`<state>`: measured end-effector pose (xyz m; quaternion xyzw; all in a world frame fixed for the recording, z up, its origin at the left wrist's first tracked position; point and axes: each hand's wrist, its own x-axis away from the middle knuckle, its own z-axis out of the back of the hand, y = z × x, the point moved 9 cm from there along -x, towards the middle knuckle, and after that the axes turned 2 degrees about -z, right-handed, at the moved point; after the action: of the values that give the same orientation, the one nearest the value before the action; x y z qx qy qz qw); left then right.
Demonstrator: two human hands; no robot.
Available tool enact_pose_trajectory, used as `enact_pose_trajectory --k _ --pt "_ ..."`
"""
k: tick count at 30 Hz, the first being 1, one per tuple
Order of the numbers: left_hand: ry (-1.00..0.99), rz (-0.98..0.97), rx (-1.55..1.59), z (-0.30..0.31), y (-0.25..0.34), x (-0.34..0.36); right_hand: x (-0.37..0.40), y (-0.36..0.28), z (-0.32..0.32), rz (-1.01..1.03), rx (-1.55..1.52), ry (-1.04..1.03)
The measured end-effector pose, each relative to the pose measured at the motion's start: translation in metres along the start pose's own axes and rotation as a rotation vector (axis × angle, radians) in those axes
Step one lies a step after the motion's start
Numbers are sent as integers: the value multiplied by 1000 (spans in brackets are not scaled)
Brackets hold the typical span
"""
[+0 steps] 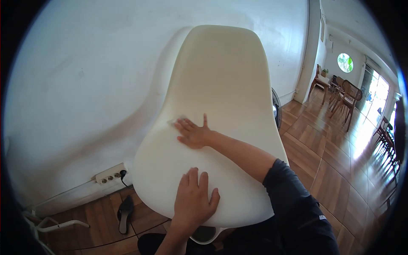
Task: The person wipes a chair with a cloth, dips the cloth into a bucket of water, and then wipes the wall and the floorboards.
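Right hand (193, 134) spread across the white chair (225, 80)

From my end of the head feed, I see that hand reaching in from the right, palm down where the chair's seat curves up into its back. Its fingers are well apart, one splayed away from the others. A pale scrap (175, 121) shows at the fingertips, too blurred for me to identify; I cannot tell whether it is gripped or merely pressed.

Nearer me, the left hand (195, 199) lies over the front part of the seat, palm down, loosely open, with nothing visible in its hold.

I have the chair in mid-view, just beside a white wall (85, 85) that carries its shadow. Left of it I make out a power strip (110, 174) with one black plug, and a dark slipper (125, 214) on the wooden floor (314, 140).
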<state>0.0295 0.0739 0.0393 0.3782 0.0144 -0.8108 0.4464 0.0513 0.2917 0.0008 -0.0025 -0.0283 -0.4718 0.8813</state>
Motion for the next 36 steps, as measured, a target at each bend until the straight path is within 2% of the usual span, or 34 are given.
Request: enact_pose_trajectory --k 1,5,9,11,13,15,16,19,21,25,26,28,29,30,32,33,35,36 --pt "-26 -19 -24 -3 1 2 -7 14 5 -85 71 31" --pt "-54 -46 -41 -4 3 2 6 77 9 -210 262 45" --pt "-52 -72 -47 -5 5 2 42 161 27 -261 693 221" --pt "-52 -81 -41 -5 6 2 61 183 73 -260 801 414" --pt "-59 -88 -38 -4 7 2 73 200 129 -342 907 589" --pt "-64 -103 -58 -2 10 1 96 211 197 -552 921 814" --pt "-64 -101 -63 -2 10 1 102 217 220 -582 889 836" --pt "-71 -110 -24 -4 10 1 102 215 213 -560 949 761" --pt "-67 -92 -41 -3 9 1 101 200 176 -387 889 720" --pt "-51 -97 -23 -3 8 1 114 189 83 -182 810 418" --pt "-45 -103 -37 -2 9 1 124 190 70 -189 813 413" --pt "-27 -110 -54 0 10 1 131 180 49 -61 716 257" --pt "-35 -111 -44 -2 9 2 128 184 52 -70 780 206" --pt "-40 -114 -39 -3 9 2 123 190 60 -69 786 216" --pt "-37 -117 -47 -3 9 3 115 200 87 -66 987 384" --pt "-39 -113 -47 -4 8 3 111 205 114 -144 1054 515" --pt "-63 -91 -37 -6 6 4 100 204 161 -268 1008 634" --pt "-87 -75 -25 -7 5 3 88 203 180 -263 1003 641"
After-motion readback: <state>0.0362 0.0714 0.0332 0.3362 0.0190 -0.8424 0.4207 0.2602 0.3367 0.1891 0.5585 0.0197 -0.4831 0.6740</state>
